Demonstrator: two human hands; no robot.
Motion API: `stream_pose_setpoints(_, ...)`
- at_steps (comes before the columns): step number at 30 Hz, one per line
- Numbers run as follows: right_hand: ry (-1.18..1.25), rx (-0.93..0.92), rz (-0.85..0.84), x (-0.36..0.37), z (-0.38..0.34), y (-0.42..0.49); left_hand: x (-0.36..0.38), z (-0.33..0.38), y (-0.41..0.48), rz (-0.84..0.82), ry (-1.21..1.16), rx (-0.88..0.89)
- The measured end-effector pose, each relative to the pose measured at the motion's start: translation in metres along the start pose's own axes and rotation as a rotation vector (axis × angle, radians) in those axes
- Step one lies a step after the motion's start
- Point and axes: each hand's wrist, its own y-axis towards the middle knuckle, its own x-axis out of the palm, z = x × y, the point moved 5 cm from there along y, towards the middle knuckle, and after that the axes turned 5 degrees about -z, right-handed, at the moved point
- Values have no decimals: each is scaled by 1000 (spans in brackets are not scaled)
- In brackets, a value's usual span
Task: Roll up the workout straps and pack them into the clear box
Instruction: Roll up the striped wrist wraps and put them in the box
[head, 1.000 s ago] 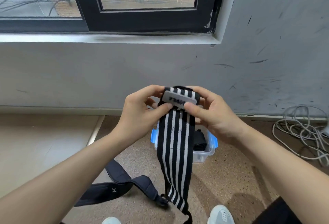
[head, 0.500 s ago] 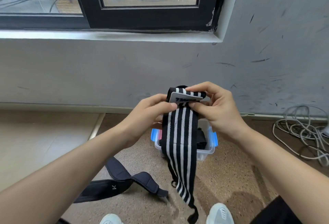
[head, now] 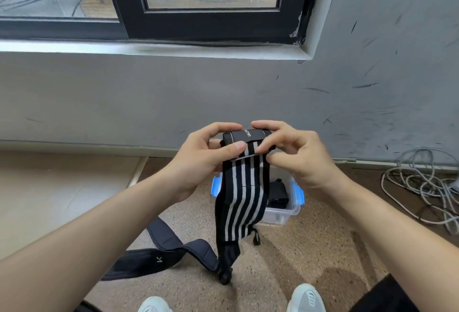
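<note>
Left hand (head: 208, 152) and right hand (head: 295, 152) pinch rolled top of one striped strap (head: 244, 202); tail hangs below hands. One clear box (head: 285, 208) on floor beneath right hand. One black strap (head: 159, 257) below left forearm.

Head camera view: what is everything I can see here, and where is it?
striped strap: one, black and white, top end rolled between both hands, rest hanging down
dark strap: one, navy, lying on the floor at lower left
clear box: one, blue latches, on the floor behind the striped strap, dark items inside
cables: one tangle, pale grey, floor at right
window: one, black frame, above
shoes: two, white, bottom edge
left hand: gripping the roll
right hand: gripping the roll
</note>
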Motion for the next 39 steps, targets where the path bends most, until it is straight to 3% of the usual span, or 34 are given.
stream_pose_setpoints(3,284,145,19,-3,7,0,-2,3,0,21,28,82)
stream_pose_setpoints(6,225,270,-84,1,12,-1,-4,7,1,48,76,184)
stream_pose_setpoints(15,82,188,-53,9,3,0,5,12,-2,51,544,424)
stream_pose_setpoints(19,81,160,-18,6,5,-1,7,10,-5,61,577,464)
stream_pose_setpoints(24,101,69,25,-1,4,1,1,1,4,49,481,257)
stream_pose_setpoints(28,47,-2,68,-3,5,1,1,0,5,-49,211,72)
stream_pose_setpoints(33,-72,-133,63,9,9,-4,-3,2,2,-38,192,27)
stream_pose_setpoints(39,-405,-258,55,15,12,-12,-8,-1,-3,-61,202,14)
